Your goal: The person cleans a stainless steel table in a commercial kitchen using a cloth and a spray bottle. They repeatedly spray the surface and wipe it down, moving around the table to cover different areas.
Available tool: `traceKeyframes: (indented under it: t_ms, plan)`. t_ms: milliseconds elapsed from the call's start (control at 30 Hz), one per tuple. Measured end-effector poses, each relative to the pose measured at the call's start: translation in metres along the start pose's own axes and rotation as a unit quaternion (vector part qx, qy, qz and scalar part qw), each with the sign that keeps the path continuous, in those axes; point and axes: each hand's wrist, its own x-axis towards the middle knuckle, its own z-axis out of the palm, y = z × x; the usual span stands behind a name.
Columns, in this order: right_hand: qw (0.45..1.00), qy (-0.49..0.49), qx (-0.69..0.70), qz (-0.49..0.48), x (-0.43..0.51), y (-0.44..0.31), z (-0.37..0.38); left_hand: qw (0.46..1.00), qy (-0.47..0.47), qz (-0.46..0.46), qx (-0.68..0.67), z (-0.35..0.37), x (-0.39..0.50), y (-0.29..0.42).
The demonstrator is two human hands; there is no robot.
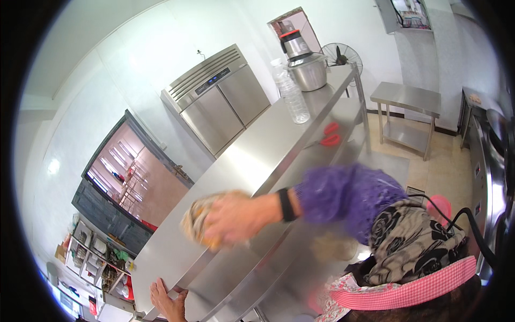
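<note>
A bunched beige cloth with orange patches point(197, 217) is pressed to the upper stainless-steel shelf point(237, 165). Wrapped over it is my right hand point(231, 219), blurred, with a black band at the wrist and a purple sleeve above. Down at the shelf's near end, my left hand point(169, 300) grips the front edge, fingers on top and thumb against the rim. Farther along the shelf stand a clear plastic bottle point(291, 94) and a steel-bowled food chopper point(307, 68). Red-handled scissors point(330, 139) lie on the level below, beneath the front rim.
Behind the shelf are a steel refrigerator point(225, 100) and an open doorway point(141, 177). A loaded rack point(94, 257) stands lower left. To the right are a small steel table point(406, 98), a standing fan point(341, 56) and a black cable point(476, 229) near my body.
</note>
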Motion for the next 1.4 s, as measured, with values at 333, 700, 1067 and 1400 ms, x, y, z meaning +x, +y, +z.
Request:
traceKeyframes:
  t_ms: [333,700,1067,1400]
  plan:
    - [0.927,0.010,-0.149,0.345,-0.152,0.111,-0.077,0.998,-0.034,-0.024,0.053,0.021,0.011,-0.020]
    - [0.947,0.236,-0.116,0.185,-0.033,0.009,0.012,0.991,-0.093,-0.001,0.096,-0.015,0.026,0.069]
    - [0.895,0.380,-0.155,0.173,-0.080,-0.009,0.003,0.988,0.000,0.095,0.125,0.003,0.023,0.061]
    - [0.907,0.096,-0.105,0.395,-0.214,0.011,0.034,0.997,-0.002,0.070,-0.026,0.012,0.022,0.079]
